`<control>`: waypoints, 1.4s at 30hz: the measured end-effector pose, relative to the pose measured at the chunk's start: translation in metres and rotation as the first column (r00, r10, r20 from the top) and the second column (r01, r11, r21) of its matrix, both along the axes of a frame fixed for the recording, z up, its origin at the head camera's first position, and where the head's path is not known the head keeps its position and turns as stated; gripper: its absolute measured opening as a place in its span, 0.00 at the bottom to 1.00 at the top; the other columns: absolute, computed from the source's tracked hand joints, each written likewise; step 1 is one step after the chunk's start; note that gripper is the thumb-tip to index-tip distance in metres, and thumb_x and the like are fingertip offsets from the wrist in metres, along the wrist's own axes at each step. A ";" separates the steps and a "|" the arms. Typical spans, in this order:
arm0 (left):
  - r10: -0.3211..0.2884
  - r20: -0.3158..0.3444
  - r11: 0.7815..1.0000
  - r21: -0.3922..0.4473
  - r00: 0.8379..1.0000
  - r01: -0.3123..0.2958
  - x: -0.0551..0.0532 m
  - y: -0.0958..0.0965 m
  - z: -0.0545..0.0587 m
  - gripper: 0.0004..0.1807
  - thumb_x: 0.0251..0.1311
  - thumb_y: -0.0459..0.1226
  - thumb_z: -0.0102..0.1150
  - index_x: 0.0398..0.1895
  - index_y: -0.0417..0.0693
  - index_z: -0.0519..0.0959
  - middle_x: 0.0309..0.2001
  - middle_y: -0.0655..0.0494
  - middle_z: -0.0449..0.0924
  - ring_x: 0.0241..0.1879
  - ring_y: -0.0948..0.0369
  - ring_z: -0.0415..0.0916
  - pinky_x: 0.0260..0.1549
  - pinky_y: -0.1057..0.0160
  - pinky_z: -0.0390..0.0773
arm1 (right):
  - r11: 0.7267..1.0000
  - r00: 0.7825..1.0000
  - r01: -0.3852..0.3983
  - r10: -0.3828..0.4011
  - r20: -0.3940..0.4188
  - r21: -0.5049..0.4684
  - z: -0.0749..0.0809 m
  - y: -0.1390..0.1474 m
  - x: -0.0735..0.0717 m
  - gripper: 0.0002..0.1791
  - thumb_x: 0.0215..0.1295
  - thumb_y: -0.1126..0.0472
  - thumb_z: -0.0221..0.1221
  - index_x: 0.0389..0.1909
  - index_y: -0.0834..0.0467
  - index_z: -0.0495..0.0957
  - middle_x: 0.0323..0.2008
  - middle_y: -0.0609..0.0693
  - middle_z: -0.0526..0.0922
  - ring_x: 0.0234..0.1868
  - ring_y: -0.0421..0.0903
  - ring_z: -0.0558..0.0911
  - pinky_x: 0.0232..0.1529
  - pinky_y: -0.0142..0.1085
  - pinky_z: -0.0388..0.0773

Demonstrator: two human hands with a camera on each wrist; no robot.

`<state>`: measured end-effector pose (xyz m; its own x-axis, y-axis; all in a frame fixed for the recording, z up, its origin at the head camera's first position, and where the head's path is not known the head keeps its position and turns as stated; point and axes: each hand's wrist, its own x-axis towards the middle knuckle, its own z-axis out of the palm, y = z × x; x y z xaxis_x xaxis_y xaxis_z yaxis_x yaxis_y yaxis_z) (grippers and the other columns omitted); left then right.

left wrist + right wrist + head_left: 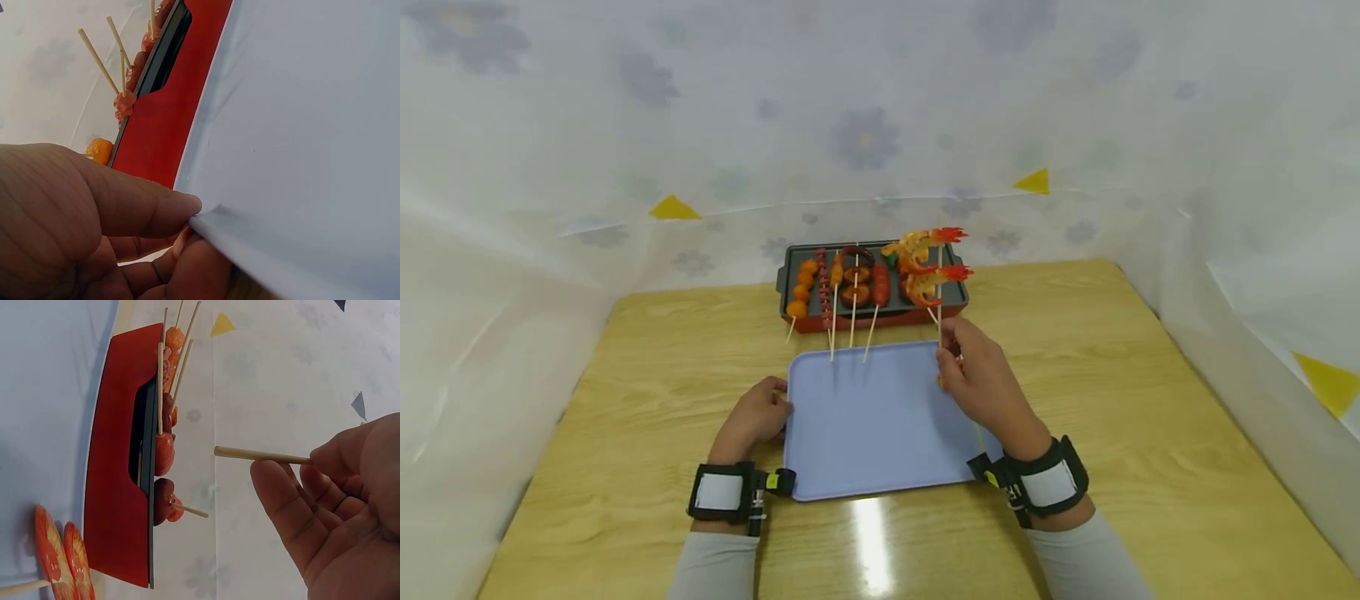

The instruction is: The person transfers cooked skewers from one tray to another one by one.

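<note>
My left hand (756, 414) grips the left edge of a pale blue tray (880, 425). In the left wrist view, the thumb lies on the rim and the fingers are beneath it. My right hand (988, 379) pinches the bare lower stick (262, 454) of a skewer with two shrimp (925, 289). That skewer stands roughly upright above the tray's far right corner, its shrimp in front of the grill's right end. Another shrimp skewer (53, 556) lies at the tray's right side, mostly hidden by the right hand in the head view.
Behind the tray stands a red grill (112, 456) with a dark top. It carries several skewers, among them orange balls (802, 292), browned round slices (856, 295) and a sausage (881, 285). Their sticks jut toward the tray. Flower-patterned sheeting (865, 142) surrounds the wooden table (640, 400).
</note>
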<state>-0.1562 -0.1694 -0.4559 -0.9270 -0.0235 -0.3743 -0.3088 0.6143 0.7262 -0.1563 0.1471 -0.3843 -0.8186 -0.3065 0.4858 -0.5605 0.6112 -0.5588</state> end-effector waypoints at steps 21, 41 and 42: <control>-0.005 0.013 0.999 0.038 1.000 0.004 0.000 0.003 0.004 0.22 0.61 0.33 0.46 0.59 0.38 0.64 0.31 0.46 0.72 0.23 0.56 0.72 0.21 0.62 0.73 | 1.000 0.997 0.012 -0.012 -0.080 -0.007 0.008 0.002 0.018 0.07 0.65 0.66 0.50 0.43 0.63 0.69 0.32 0.50 0.74 0.28 0.38 0.72 0.22 0.35 0.75; -0.001 0.019 0.999 0.047 1.000 0.000 0.002 0.000 0.001 0.22 0.60 0.33 0.46 0.59 0.38 0.64 0.33 0.46 0.71 0.25 0.56 0.73 0.22 0.62 0.74 | 0.995 0.996 0.079 -0.076 -0.054 0.059 0.000 0.003 0.029 0.12 0.61 0.67 0.54 0.46 0.64 0.70 0.32 0.52 0.73 0.31 0.42 0.73 0.26 0.38 0.77; -0.002 0.017 0.999 0.042 1.000 0.001 0.001 0.000 0.001 0.22 0.60 0.33 0.46 0.59 0.38 0.64 0.33 0.46 0.71 0.25 0.56 0.73 0.22 0.62 0.73 | 0.995 0.995 0.083 -0.079 -0.054 0.062 -0.001 0.003 0.029 0.12 0.61 0.67 0.54 0.46 0.65 0.70 0.32 0.52 0.74 0.31 0.42 0.72 0.26 0.39 0.76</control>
